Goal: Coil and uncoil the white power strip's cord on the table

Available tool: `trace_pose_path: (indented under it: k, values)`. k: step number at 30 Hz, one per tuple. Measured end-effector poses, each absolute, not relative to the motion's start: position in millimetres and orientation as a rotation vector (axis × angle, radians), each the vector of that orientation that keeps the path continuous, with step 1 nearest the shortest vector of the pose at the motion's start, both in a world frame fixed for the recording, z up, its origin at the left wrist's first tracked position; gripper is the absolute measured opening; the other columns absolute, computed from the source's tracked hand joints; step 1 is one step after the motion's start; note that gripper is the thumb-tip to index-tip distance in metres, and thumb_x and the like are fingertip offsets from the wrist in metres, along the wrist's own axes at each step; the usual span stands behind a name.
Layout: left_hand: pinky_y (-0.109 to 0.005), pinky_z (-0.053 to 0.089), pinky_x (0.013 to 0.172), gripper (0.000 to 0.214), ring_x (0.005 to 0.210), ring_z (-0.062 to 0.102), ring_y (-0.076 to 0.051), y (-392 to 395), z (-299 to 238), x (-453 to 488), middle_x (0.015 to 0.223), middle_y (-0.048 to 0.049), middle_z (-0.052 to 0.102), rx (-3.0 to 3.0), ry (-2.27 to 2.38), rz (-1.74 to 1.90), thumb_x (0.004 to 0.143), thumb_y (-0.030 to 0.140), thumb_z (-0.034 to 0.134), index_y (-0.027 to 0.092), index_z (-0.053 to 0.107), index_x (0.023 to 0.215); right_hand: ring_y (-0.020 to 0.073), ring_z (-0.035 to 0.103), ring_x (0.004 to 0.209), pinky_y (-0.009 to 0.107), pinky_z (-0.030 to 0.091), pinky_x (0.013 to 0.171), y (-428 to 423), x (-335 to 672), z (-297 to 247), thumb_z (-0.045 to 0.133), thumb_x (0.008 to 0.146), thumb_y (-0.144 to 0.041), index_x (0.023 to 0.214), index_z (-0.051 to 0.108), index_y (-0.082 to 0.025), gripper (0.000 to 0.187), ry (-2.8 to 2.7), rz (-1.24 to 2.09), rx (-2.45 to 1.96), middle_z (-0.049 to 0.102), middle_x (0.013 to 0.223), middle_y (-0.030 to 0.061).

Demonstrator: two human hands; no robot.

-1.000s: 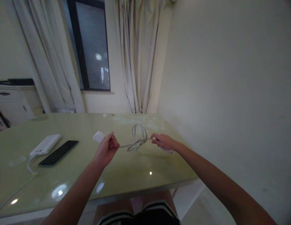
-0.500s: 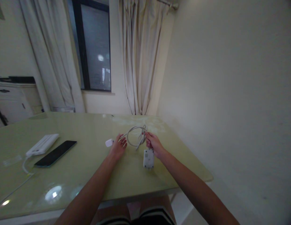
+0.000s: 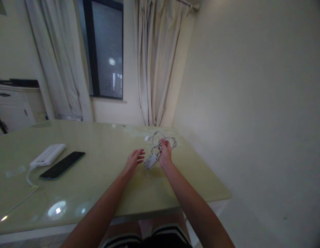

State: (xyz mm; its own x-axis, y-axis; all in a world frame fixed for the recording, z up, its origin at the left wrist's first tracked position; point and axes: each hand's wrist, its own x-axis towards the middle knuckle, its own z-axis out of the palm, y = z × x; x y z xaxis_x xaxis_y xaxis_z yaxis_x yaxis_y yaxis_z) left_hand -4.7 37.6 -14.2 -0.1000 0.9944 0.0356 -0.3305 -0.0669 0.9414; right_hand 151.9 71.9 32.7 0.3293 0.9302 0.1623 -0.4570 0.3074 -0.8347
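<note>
My right hand (image 3: pixel 165 153) is closed around a looped grey power cable (image 3: pixel 172 140), holding it just above the tabletop. A small white block (image 3: pixel 151 161) with dark corner spots, perhaps a socket block, hangs tilted at the near end of the cable, left of that hand. At the far end, a white plug (image 3: pixel 147 138) sticks out to the left beyond the loops. My left hand (image 3: pixel 134 160) stays left of the block, fingers spread and holding nothing. A narrow gap separates its fingertips from the block.
On the left of the glossy pale-green table (image 3: pixel 103 144) lie a white power bank (image 3: pixel 48 155) with a white cable (image 3: pixel 19 203) and a black phone (image 3: pixel 63 166). A wall (image 3: pixel 240 103) rises along the right side. Curtains (image 3: pixel 156 69) hang behind the table.
My left hand has let go of the cable near the plug. The plug has swung away and to the right. My right hand has turned, and the white block has moved left and tilted.
</note>
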Motion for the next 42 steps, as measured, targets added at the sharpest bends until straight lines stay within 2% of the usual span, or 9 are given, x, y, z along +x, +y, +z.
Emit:
trace_pose_path:
  k: [6,9,12,15,19,23,26,34,42]
  values:
    - [-0.045,0.049,0.095,0.061,0.115,0.061,-0.028,28,-10,-5,0.13,-0.0162,0.062,1.464,1.255,1.779,0.086,0.064,0.058,0.018,0.058,0.127,0.0139,0.066,0.072,0.021,0.047,0.058,63,160,39,0.081,0.072,-0.044,0.085,0.059,-0.022,0.034,-0.733,1.19,-0.711,0.075,0.084,0.0016]
    - [-0.051,0.031,0.116,0.074,0.141,0.042,-0.031,21,-5,-8,0.153,-0.0162,0.046,1.853,1.348,1.841,0.087,0.059,0.061,0.021,0.042,0.147,0.0161,0.069,0.077,0.023,0.051,0.062,51,159,41,0.079,0.074,-0.049,0.088,0.064,-0.021,0.035,-0.812,1.245,-0.67,0.076,0.086,0.0039]
    - [-0.053,0.015,0.122,0.081,0.151,0.025,-0.033,19,-1,-14,0.161,-0.0159,0.035,1.904,1.493,1.84,0.089,0.058,0.059,0.02,0.032,0.155,0.0178,0.069,0.076,0.027,0.054,0.064,41,157,46,0.074,0.077,-0.056,0.092,0.069,-0.019,0.04,-0.926,1.269,-0.661,0.074,0.083,0.0053]
    - [-0.052,0.011,0.123,0.073,0.148,0.031,-0.034,18,2,-17,0.152,-0.0156,0.048,1.785,1.521,1.805,0.088,0.056,0.06,0.021,0.042,0.15,0.0178,0.066,0.069,0.027,0.053,0.06,34,151,49,0.066,0.081,-0.062,0.091,0.069,-0.018,0.045,-1.048,1.248,-0.694,0.07,0.076,0.0047]
    - [-0.048,0.038,0.109,0.065,0.118,0.061,-0.035,10,4,-12,0.117,-0.0149,0.07,1.597,1.131,1.578,0.08,0.057,0.068,0.019,0.059,0.132,0.0158,0.06,0.06,0.027,0.05,0.057,37,138,40,0.057,0.085,-0.067,0.088,0.066,-0.02,0.049,-1.061,1.155,-0.709,0.066,0.072,0.0031]
    - [-0.041,0.049,0.097,0.08,0.116,0.063,-0.036,-2,4,6,0.124,-0.0157,0.069,1.496,0.761,1.371,0.061,0.045,0.088,0.02,0.061,0.131,0.0137,0.051,0.051,0.027,0.046,0.052,50,136,14,0.039,0.088,-0.077,0.085,0.064,-0.022,0.06,-0.852,0.94,-0.753,0.057,0.065,0.0002]
    - [-0.043,0.047,0.103,0.065,0.116,0.062,-0.035,-8,2,20,0.124,-0.0125,0.07,1.704,0.811,1.285,0.062,0.036,0.089,0.024,0.068,0.122,0.016,0.046,0.046,0.03,0.047,0.049,58,147,-7,0.028,0.086,-0.083,0.079,0.062,-0.024,0.069,-0.779,0.985,-0.852,0.048,0.054,-0.0013]
    - [-0.046,0.038,0.106,0.031,0.105,0.061,-0.035,2,-10,20,0.102,-0.0136,0.067,2.058,1.135,1.318,0.07,0.028,0.08,0.023,0.069,0.099,0.0159,0.051,0.05,0.031,0.05,0.054,69,148,-26,0.044,0.082,-0.076,0.069,0.051,-0.024,0.054,-0.534,1.174,-0.905,0.05,0.055,-0.0021]
    - [-0.049,0.031,0.108,0.047,0.115,0.056,-0.036,16,-4,-21,0.116,-0.0172,0.067,2.369,1.745,1.031,0.08,0.01,0.057,0.024,0.062,0.125,0.0167,0.062,0.076,0.025,0.048,0.06,71,144,-39,0.056,0.077,-0.063,0.099,0.07,-0.02,0.051,-0.89,0.931,-1.016,0.07,0.095,0.0076]
